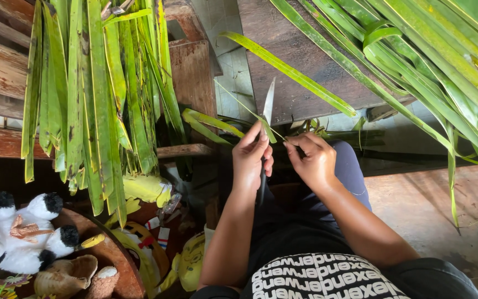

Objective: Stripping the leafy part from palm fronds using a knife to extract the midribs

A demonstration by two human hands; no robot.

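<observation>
Green palm leaf (283,69) pinched by right hand (313,160) fingers; left hand (252,160) fingers grip knife (268,105)

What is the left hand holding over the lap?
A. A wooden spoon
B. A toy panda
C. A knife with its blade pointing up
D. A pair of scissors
C: the left hand grips a dark-handled knife, its blade pointing up by the leaf strip that the right hand pinches.

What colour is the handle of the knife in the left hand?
Black, seen in the head view: the knife handle shows below the left hand.
</observation>
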